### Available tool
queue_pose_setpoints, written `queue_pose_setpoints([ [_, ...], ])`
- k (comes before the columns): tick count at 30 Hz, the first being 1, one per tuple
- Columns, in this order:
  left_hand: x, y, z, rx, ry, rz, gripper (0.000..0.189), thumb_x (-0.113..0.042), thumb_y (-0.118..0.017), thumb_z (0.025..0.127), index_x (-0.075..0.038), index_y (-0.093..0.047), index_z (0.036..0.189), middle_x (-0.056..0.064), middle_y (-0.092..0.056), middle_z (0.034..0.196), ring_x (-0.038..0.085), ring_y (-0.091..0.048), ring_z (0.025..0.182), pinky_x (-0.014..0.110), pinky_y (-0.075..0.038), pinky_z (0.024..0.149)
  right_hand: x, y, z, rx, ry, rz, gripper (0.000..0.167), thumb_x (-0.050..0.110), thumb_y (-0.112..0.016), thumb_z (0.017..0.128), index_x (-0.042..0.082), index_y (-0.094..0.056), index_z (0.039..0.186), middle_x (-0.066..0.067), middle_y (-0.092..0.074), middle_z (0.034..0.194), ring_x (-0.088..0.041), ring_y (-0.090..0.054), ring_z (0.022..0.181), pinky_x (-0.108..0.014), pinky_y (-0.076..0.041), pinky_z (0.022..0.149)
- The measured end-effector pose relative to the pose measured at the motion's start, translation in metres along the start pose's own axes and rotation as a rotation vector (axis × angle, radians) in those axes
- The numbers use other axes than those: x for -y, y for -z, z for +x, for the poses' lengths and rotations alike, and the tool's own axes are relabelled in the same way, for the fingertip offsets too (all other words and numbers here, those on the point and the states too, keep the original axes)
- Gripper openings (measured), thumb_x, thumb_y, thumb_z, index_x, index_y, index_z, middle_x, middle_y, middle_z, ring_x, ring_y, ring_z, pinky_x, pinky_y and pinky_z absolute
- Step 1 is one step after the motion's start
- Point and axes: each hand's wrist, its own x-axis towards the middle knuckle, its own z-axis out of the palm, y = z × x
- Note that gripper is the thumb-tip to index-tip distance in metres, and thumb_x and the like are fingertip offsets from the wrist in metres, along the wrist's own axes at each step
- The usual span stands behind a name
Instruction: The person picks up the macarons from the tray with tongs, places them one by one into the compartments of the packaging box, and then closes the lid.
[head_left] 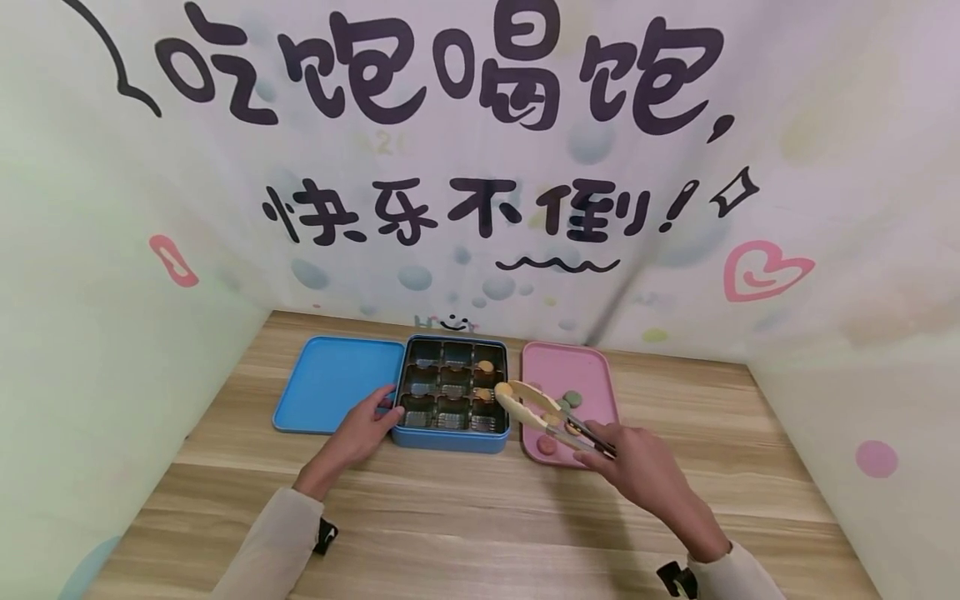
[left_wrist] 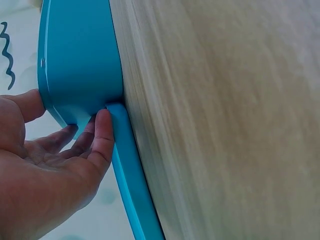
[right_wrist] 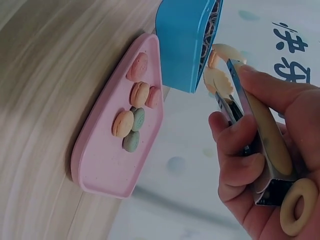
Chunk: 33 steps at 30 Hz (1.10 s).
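Note:
My right hand grips metal tongs with cream scalloped tips. Between those tips sits an orange macaron, held above the right rim of a blue tin. The tin has a dark divided insert; one orange macaron lies in its far right compartment and another in the one nearer me. My left hand rests against the tin's left side, thumb at the rim and fingertips lower on the wall. Right of the tin, a pink tray carries pink, orange and green macarons.
A blue lid lies left of the tin, with its edge against it. Everything stands toward the back of a wood-grain table. Close behind is a printed wall, and pale walls flank both sides.

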Motion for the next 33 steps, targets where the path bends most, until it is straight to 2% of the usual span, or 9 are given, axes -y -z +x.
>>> queue_pose_setpoints([
  [3, 0.0001, 0.0004, -0.0005, -0.003, 0.0, -0.005, 0.057, -0.023, -0.047, 0.106, 0.001, -0.028, 0.154, 0.031, -0.045, 0.143, 0.047, -0.049, 0.129, 0.057, -0.043, 0.102, 0.0005, -0.0012, -0.0021, 0.013, 0.018, 0.004, 0.036, 0.036, -0.078, 0.085, 0.019, -0.074, 0.116, 0.011, -0.042, 0.061, -0.005, -0.036, 0.055, -0.023, -0.029, 0.05],
  [6, -0.0002, 0.0008, -0.0007, -0.003, -0.006, -0.008, 0.058, -0.023, -0.047, 0.106, 0.001, -0.028, 0.154, 0.031, -0.044, 0.143, 0.048, -0.048, 0.129, 0.058, -0.043, 0.102, 0.0004, -0.0032, -0.0029, 0.009, 0.059, 0.002, 0.044, 0.038, -0.077, 0.085, 0.017, -0.072, 0.123, 0.014, -0.05, 0.063, -0.003, -0.038, 0.056, -0.022, -0.032, 0.052],
  [10, -0.0009, 0.0006, -0.0004, -0.003, -0.01, -0.006, 0.058, -0.023, -0.047, 0.106, 0.002, -0.028, 0.154, 0.032, -0.044, 0.143, 0.048, -0.049, 0.129, 0.058, -0.043, 0.102, 0.0001, -0.0055, -0.0028, 0.006, 0.096, -0.008, 0.038, 0.04, -0.076, 0.085, 0.019, -0.074, 0.116, 0.016, -0.055, 0.067, -0.002, -0.04, 0.057, -0.022, -0.035, 0.054],
  [18, -0.0022, 0.0009, -0.0016, -0.003, 0.0, -0.011, 0.058, -0.024, -0.047, 0.106, 0.001, -0.028, 0.154, 0.031, -0.045, 0.144, 0.047, -0.048, 0.129, 0.057, -0.043, 0.102, 0.0006, -0.0054, -0.0023, 0.015, 0.095, 0.002, 0.04, 0.04, -0.076, 0.086, 0.018, -0.073, 0.119, 0.016, -0.055, 0.068, -0.002, -0.041, 0.058, -0.022, -0.036, 0.055],
  [21, -0.0022, 0.0011, -0.0022, -0.001, -0.005, -0.007, 0.057, -0.023, -0.047, 0.106, 0.002, -0.028, 0.154, 0.031, -0.045, 0.143, 0.047, -0.049, 0.129, 0.057, -0.043, 0.101, 0.001, -0.0057, -0.0018, 0.019, 0.091, 0.0, 0.041, 0.041, -0.076, 0.086, 0.018, -0.073, 0.12, 0.017, -0.05, 0.064, -0.002, -0.04, 0.057, -0.022, -0.035, 0.054],
  [27, -0.0024, 0.001, -0.0021, -0.006, -0.008, -0.006, 0.057, -0.023, -0.048, 0.105, 0.001, -0.029, 0.154, 0.03, -0.046, 0.142, 0.046, -0.05, 0.128, 0.056, -0.044, 0.101, 0.0004, -0.006, -0.0017, 0.011, 0.024, 0.02, 0.039, 0.038, -0.076, 0.086, 0.017, -0.072, 0.118, 0.011, -0.039, 0.06, -0.005, -0.036, 0.055, -0.022, -0.029, 0.05],
  [33, -0.0042, 0.0013, -0.0035, -0.004, -0.009, -0.008, 0.058, -0.023, -0.048, 0.106, 0.002, -0.028, 0.154, 0.031, -0.045, 0.143, 0.047, -0.049, 0.128, 0.057, -0.044, 0.101, -0.0072, -0.0071, -0.0004, -0.008, -0.06, 0.032, 0.048, 0.034, -0.075, 0.088, 0.009, -0.068, 0.128, 0.005, -0.039, 0.063, -0.01, -0.038, 0.056, -0.025, -0.029, 0.051],
])
